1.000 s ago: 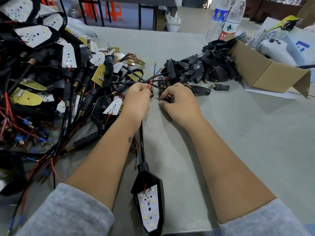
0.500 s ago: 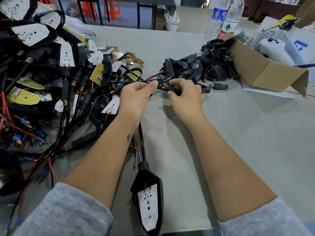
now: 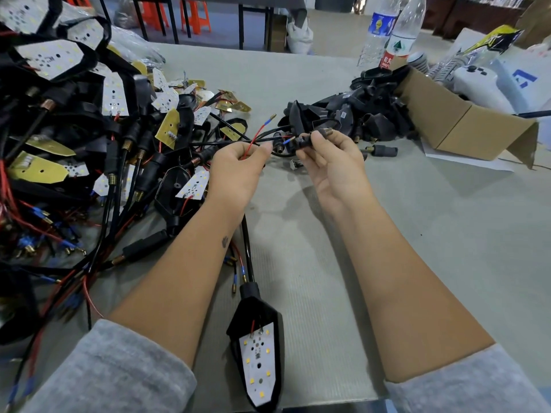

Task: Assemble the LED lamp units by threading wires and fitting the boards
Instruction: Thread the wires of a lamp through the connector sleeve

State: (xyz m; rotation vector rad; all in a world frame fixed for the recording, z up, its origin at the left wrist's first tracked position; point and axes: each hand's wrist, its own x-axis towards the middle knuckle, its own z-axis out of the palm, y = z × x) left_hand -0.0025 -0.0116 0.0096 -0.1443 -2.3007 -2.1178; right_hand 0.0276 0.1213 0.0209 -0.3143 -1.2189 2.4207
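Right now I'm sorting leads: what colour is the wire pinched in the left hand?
Red, with a brass-coloured tip, seen in the head view: wire, left hand.

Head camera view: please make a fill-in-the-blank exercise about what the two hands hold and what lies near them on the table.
1. The left hand pinches a thin ____ wire.
2. The right hand holds a small ____ stem with a threaded metal end.
3. The finished lamp unit lies between the two ____.
4. The cardboard box lies on the person's ____ side.

Missing words: red; black; forearms; right
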